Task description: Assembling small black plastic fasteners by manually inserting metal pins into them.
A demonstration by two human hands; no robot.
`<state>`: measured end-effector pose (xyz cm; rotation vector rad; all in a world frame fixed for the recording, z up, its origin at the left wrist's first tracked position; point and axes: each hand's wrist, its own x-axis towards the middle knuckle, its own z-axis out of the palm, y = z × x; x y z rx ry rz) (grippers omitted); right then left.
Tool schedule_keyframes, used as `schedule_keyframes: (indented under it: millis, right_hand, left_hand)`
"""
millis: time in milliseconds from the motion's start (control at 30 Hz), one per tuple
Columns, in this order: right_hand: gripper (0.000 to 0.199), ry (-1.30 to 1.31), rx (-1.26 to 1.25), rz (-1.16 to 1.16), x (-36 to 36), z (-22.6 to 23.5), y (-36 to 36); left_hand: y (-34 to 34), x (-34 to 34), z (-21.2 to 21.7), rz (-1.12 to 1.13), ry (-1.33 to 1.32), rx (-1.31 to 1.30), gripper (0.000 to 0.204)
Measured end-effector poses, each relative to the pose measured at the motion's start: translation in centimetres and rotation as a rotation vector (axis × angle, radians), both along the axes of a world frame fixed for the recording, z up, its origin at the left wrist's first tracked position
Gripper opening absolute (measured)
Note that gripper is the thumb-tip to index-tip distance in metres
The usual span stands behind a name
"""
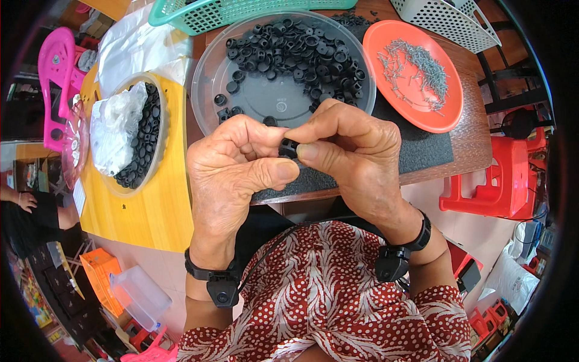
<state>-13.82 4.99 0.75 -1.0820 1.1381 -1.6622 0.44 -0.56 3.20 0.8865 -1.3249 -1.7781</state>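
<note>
Between my two hands, in front of the clear tub, is a small round black plastic part [289,148]. My left hand [238,158] pinches it from the left with thumb and fingers. From the right, my right hand [356,142] closes thumb and forefinger on the same part; whether a pin is held there too is hidden by the fingers. Just beyond my hands stands the round clear plastic tub [202,96], with many loose black plastic parts [295,51] heaped at its far and right sides. An orange plate [392,102] of small grey metal pins [425,69] lies to the right.
On the yellow table at left, a clear tub [161,142] holds black caps and a plastic bag [117,136]. A green basket [199,19] and a white perforated basket [449,27] stand at the back. Red stools [494,181] are at right; another person's hand [25,201] shows far left.
</note>
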Motion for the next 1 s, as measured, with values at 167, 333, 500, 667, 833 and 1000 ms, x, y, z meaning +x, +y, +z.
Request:
schedule_keyframes:
  millis: [167,333,500,667,833,1000]
  right_hand:
    - [0.017,0.058,-0.064,-0.024,0.0,-0.3,-0.2]
    - [0.017,0.016,-0.030,-0.019,0.0,0.1,-0.1]
    - [0.016,-0.091,0.026,-0.003,0.0,0.5,0.2]
    - [0.015,-0.197,0.041,0.025,0.4,0.9,0.2]
    - [0.014,-0.107,-0.003,0.003,0.4,0.9,0.3]
    - [0.013,-0.126,0.016,0.012,0.3,1.3,0.4]
  left_hand:
    - [0.4,-0.3,-0.6,0.058,-0.076,-0.269,0.032]
    - [0.2,0.0,-0.4,-0.022,0.002,-0.150,0.024]
    - [0.2,0.1,-1.3,-0.008,-0.096,-0.397,0.028]
    - [0.0,0.2,-1.9,0.016,0.057,-0.371,0.029]
    - [0.1,0.1,-2.1,0.015,0.123,-0.276,0.029]
    - [0.5,-0.7,-1.8,0.094,0.154,-0.173,0.038]
